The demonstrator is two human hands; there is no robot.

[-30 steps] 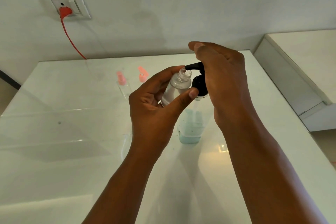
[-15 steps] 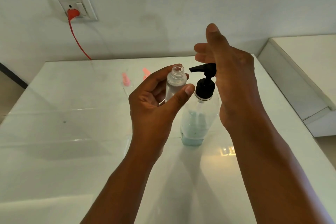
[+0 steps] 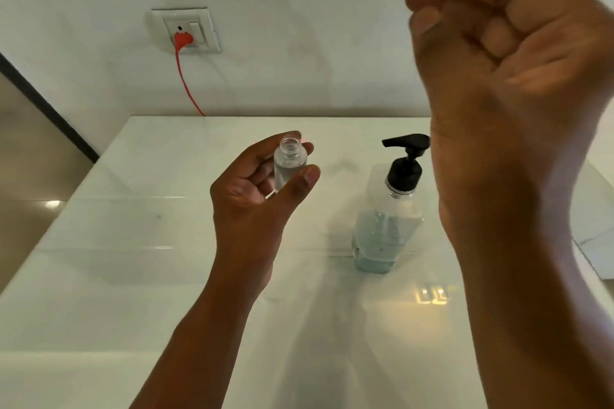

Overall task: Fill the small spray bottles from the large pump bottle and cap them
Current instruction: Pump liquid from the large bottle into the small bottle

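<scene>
The right hand (image 3: 511, 53) is motion-blurred, so its curled fingers show no clear grip on anything, and its forearm hides the end of the pump bottle (image 3: 387, 222) nozzle. The left hand (image 3: 255, 196) covers the small spray bottle (image 3: 288, 164) base.

There was one small spray bottle (image 3: 288, 165), one large pump bottle (image 3: 387, 219), one table (image 3: 99, 276), one wall socket (image 3: 184, 30), one red plug (image 3: 182, 40) and two hands.
</scene>
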